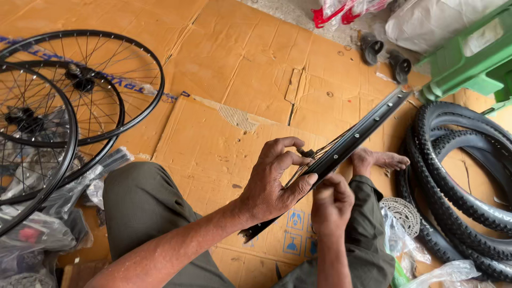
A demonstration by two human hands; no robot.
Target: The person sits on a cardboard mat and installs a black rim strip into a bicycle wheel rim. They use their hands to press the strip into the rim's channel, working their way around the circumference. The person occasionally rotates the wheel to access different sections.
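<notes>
A black bicycle rim (356, 134) with thin spokes lies edge-on across my lap, running from lower left to upper right. My left hand (274, 178) grips the rim near its middle, thumb under it and fingertips on the spokes and a small black hub part (306, 153). My right hand (332, 202) is closed just below the rim, pressed against its underside; what it holds is hidden. My bare foot (380, 159) rests on the cardboard behind the rim.
Flattened cardboard (234, 80) covers the floor. Built black wheels (80, 90) lean at the left over plastic bags (48, 224). Knobby tyres (464, 181) lie at the right beside a brake disc (404, 213). A green plastic stool (469, 64) stands at the upper right.
</notes>
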